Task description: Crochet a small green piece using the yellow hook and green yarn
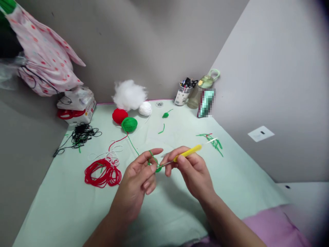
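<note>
Crocheting neatly seems to depend here on an even feed, so the left side of the counter (pixel 64 212) deserves attention first. A black tangle (pixel 81 132) lies at the far left, and a red coil (pixel 88 175) lies nearer the person; both are best kept clear of the working yarn. Farther right and back sits the green ball (pixel 129 124), and a green strand (pixel 133 144) runs from it toward the left grip (pixel 140 175). That grip pinches the small green piece (pixel 158 169) between thumb and fingers, while the forefinger reaches out with yarn over it. A light, steady lift of that finger should keep the tension even without tightening the loops. The green piece is between the two hands, above the counter, and the metal end of the hook (pixel 189 152) meets it; whether the tip is through a loop is too small to tell. On the right, the right grip (pixel 191 168) pinches the yellow handle between thumb and fingers. Small turns of the wrist would probably snag less than hard pulls. Loose green lengths (pixel 216 144) lie farther right, apart from the hand.
</note>
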### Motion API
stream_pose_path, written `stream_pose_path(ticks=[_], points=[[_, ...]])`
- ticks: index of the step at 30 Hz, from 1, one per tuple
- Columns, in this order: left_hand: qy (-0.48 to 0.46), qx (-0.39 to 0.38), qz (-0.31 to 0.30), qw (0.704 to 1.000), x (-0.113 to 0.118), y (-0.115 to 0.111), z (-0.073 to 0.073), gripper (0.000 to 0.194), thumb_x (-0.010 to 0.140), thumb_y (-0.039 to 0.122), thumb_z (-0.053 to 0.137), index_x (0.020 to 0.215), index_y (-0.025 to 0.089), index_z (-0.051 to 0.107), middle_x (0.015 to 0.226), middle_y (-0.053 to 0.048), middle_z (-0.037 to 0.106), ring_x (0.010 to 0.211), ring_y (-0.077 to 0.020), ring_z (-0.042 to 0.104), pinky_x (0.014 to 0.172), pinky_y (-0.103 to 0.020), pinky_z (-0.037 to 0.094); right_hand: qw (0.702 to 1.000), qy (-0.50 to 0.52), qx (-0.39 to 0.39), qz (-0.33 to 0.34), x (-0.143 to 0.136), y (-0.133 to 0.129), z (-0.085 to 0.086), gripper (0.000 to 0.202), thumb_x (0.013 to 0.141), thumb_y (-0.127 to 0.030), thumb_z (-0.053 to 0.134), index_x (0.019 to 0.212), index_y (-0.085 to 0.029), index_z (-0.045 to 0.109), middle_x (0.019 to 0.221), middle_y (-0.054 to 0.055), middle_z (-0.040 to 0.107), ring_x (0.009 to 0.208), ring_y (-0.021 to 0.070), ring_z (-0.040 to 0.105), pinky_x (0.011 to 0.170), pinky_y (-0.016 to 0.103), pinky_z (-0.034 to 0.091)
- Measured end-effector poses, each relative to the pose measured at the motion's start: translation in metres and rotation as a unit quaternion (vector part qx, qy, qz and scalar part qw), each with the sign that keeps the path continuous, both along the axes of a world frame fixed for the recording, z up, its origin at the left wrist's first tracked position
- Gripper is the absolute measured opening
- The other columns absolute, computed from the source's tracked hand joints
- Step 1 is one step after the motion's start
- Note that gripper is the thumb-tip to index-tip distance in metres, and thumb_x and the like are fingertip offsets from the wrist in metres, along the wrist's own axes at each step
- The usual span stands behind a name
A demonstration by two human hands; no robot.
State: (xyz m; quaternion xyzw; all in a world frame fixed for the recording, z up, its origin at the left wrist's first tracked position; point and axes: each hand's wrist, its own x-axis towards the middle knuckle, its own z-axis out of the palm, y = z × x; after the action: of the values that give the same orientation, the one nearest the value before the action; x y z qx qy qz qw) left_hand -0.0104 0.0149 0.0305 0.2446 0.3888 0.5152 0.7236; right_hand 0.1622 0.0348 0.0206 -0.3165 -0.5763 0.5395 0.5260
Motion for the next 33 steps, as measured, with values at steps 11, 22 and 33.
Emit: stream_pose_path(ticks=[11,22,33], points=[[-0.066,-0.064,0.013,0.996,0.004,-0.005,-0.001,0.049,0.074,0.025,0.092,0.119,0.013,0.074,0.059,0.012,0.038,0.046,-0.0014,0.019,0.040,-0.011,0.026,0.928,-0.212,0.266,-0.149,-0.004,-0.014,-0.010,0.029,0.104,-0.018,0.057,0.123,-0.031,0.076,0.101,0.007,0.078,0.094,0.0224,0.075,0.087,0.040,0.063],[0.007,-0.011,0.058,0.998,0.011,-0.005,-0.011,0.042,0.080,0.026,0.089,0.118,0.018,0.075,0.063,0.011,0.045,0.046,-0.0014,0.031,0.046,-0.014,0.038,0.951,-0.175,0.229,-0.114,-0.011,-0.008,-0.008,0.027,0.101,-0.013,0.062,0.117,-0.028,0.078,0.102,0.007,0.079,0.086,0.0193,0.074,0.075,0.033,0.062],[-0.038,-0.031,0.060,0.997,0.002,0.003,-0.010,0.030,0.078,0.022,0.088,0.106,0.016,0.080,0.071,0.006,0.055,0.046,0.0003,0.023,0.042,-0.012,0.032,0.994,-0.014,0.062,-0.087,-0.009,-0.001,-0.004,0.018,0.103,-0.031,0.064,0.103,-0.026,0.081,0.090,0.005,0.074,0.072,0.0175,0.067,0.066,0.035,0.059]])
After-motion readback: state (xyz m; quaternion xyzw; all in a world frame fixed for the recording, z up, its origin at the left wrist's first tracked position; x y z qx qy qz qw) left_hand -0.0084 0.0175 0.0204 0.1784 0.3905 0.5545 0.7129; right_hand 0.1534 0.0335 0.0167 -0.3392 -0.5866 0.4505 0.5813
